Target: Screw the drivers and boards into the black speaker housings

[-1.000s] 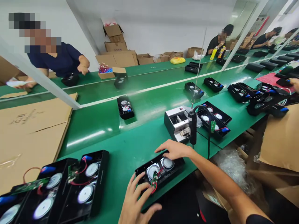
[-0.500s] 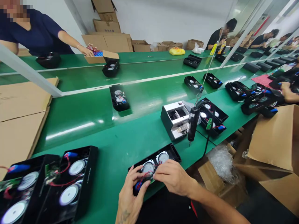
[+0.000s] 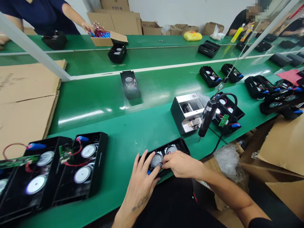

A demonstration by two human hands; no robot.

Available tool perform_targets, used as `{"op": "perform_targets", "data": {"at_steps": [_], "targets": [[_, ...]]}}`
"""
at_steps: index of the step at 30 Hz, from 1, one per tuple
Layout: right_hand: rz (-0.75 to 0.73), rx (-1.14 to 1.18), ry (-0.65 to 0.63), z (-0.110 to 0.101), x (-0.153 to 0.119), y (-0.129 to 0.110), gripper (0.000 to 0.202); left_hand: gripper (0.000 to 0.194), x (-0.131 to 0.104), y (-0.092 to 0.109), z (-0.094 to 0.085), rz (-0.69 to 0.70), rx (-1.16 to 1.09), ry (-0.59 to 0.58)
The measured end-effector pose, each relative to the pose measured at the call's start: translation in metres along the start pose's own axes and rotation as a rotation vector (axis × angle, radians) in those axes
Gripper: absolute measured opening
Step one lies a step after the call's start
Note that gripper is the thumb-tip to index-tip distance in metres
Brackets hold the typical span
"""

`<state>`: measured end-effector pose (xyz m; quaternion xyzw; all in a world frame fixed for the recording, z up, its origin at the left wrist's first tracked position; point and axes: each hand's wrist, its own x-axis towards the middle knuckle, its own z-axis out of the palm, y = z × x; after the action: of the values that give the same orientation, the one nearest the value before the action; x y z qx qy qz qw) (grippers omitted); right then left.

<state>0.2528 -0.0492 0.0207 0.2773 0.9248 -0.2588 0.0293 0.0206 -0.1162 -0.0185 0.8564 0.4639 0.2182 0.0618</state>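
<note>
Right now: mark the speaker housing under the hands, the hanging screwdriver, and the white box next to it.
speaker housing (image 3: 177, 146): head view, far black rim.
hanging screwdriver (image 3: 206, 117): head view, middle of black barrel.
white box (image 3: 188, 100): head view, white top face.

Two bare hands, left (image 3: 142, 182) and right (image 3: 181, 164); one hanging black electric screwdriver (image 3: 207, 116); one white box-shaped machine (image 3: 187, 112); two round silver speaker cones (image 3: 157, 160) in the nearest black housing.

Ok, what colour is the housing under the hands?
Black, with two silver speaker cones; the speaker housing shows best in the head view.
</note>
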Motion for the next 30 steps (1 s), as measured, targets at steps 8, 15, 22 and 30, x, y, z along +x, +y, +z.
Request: {"op": "perform_targets", "data": {"at_steps": [8,15,22,30], "targets": [[-0.013,-0.012,-0.043,-0.009,-0.008,-0.007,0.034,0.022,0.002,-0.003,0.005,0.089,0.077,-0.082],[0.018,0.136,0.005,-0.009,-0.005,0.002,0.025,0.034,0.006,-0.007,0.006,0.104,0.049,-0.121],[0.013,0.008,0.040,-0.001,0.002,-0.003,0.023,0.030,0.020,-0.026,0.013,0.102,-0.079,-0.189],[0.099,0.287,-0.029,-0.055,0.041,0.022,0.028,0.039,0.080,-0.070,-0.010,-0.067,-0.360,-0.537]]}}
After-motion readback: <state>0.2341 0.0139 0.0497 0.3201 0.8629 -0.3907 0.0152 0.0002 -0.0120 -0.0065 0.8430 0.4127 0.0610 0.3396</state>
